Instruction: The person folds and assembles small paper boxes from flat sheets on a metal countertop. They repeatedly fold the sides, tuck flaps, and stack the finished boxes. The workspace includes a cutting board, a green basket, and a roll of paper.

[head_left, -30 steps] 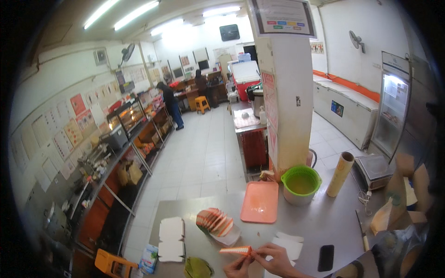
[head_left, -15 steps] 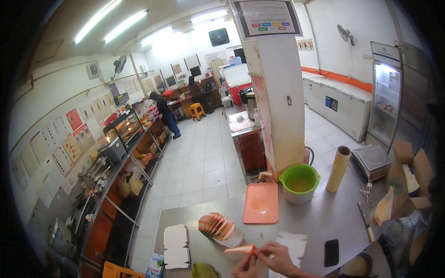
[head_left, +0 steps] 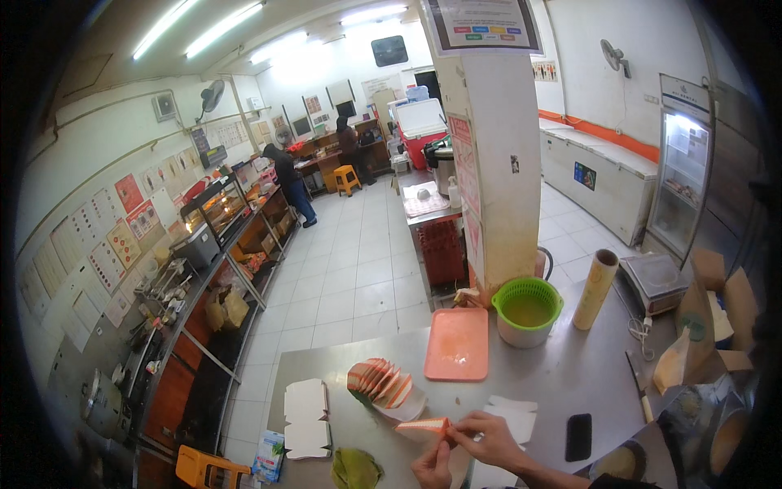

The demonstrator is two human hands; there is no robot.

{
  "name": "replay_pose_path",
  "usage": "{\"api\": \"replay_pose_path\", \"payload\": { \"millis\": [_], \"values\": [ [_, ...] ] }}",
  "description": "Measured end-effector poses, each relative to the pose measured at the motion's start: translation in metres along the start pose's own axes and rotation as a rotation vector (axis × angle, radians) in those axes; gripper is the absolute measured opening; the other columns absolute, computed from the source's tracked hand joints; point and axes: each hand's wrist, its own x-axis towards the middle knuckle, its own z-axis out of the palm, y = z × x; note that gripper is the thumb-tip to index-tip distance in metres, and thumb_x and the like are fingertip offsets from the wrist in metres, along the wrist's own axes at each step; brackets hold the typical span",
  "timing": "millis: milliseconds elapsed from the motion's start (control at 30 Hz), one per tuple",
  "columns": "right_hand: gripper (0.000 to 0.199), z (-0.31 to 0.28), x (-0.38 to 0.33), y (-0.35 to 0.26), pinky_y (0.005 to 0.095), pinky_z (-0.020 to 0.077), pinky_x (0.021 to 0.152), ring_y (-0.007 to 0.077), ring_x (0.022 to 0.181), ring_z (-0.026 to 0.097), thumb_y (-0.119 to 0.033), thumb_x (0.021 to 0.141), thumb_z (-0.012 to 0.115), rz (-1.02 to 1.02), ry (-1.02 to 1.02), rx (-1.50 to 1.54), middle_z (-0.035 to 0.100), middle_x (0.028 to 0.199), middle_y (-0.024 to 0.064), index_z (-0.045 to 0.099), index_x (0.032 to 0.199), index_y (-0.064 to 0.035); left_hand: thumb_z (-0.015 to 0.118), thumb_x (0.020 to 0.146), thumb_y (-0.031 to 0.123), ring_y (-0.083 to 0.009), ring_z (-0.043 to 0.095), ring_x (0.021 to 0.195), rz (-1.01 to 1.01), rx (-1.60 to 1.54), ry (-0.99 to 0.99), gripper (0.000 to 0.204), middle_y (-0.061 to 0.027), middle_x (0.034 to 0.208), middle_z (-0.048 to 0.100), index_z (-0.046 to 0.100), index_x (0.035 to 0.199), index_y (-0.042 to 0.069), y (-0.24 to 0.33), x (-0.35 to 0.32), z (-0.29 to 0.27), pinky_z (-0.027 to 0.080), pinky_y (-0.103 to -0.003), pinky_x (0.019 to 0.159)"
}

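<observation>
Over the near part of the metal table (head_left: 366,444), my left hand (head_left: 432,468) and my right hand (head_left: 484,440) pinch one end of a small orange-and-white folded paper carton (head_left: 422,425). Both sets of fingers are closed at its right corner, and its other end points left. Just beyond it lies a row of similar folded cartons (head_left: 383,381), nested together and leaning on each other. White flat carton blanks (head_left: 511,417) lie under and beside my right hand. More white blanks (head_left: 306,420) form a pile at the left.
A green cloth-like thing (head_left: 355,469) lies left of my hands. Farther off are an orange tray (head_left: 458,345), a green basket in a tub (head_left: 528,303) and an upright roll (head_left: 595,290). A phone-like black slab (head_left: 578,437) and a knife (head_left: 640,386) lie right.
The view has shifted slightly, so the table sits a little higher in it. Both hands stay on the carton, with the fingers slightly moved at its corner.
</observation>
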Motion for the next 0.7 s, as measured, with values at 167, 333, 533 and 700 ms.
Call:
{"api": "replay_pose_path", "payload": {
  "millis": [167, 333, 533, 700],
  "values": [
    [0.015, 0.009, -0.005, -0.005, 0.0335, 0.0584, 0.073, 0.0248, 0.083, 0.074, -0.012, 0.092, 0.078, -0.003, 0.018, -0.136, 0.074, 0.097, 0.0113, 0.080, 0.104, -0.0029, 0.056, 0.110, 0.016, -0.0197, 0.066, 0.120, 0.000, -0.037, 0.014, 0.038, -0.0116, 0.131, 0.071, 0.063, 0.142, -0.004, 0.004, 0.001, -0.001, 0.049, -0.033, 0.107],
    [0.018, 0.009, -0.007, 0.000, 0.0377, 0.0592, 0.070, 0.0284, 0.080, 0.073, -0.016, 0.094, 0.075, -0.105, 0.062, -0.170, 0.072, 0.097, 0.0090, 0.080, 0.108, -0.0068, 0.060, 0.108, 0.015, -0.0199, 0.064, 0.124, 0.008, -0.069, -0.002, 0.041, -0.0123, 0.136, 0.069, 0.061, 0.145, -0.003, -0.002, 0.007, -0.002, 0.048, -0.033, 0.108],
    [0.017, 0.004, -0.010, 0.002, 0.0377, 0.0589, 0.070, 0.0289, 0.079, 0.073, -0.017, 0.094, 0.074, -0.083, 0.032, -0.160, 0.072, 0.097, 0.0081, 0.080, 0.107, -0.0076, 0.052, 0.107, 0.004, -0.0280, 0.071, 0.114, 0.025, -0.140, 0.014, 0.039, -0.0212, 0.130, 0.070, 0.057, 0.143, -0.010, -0.021, 0.010, -0.007, 0.055, -0.043, 0.106],
    [0.015, 0.010, -0.013, 0.001, 0.0384, 0.0582, 0.069, 0.0300, 0.079, 0.071, -0.017, 0.094, 0.073, -0.143, 0.076, -0.226, 0.071, 0.096, 0.0078, 0.079, 0.104, -0.0077, 0.055, 0.107, 0.004, -0.0270, 0.072, 0.111, 0.086, -0.122, 0.012, 0.038, -0.0220, 0.127, 0.071, 0.059, 0.141, -0.010, -0.021, 0.000, -0.008, 0.056, -0.039, 0.102]
  ]
}}
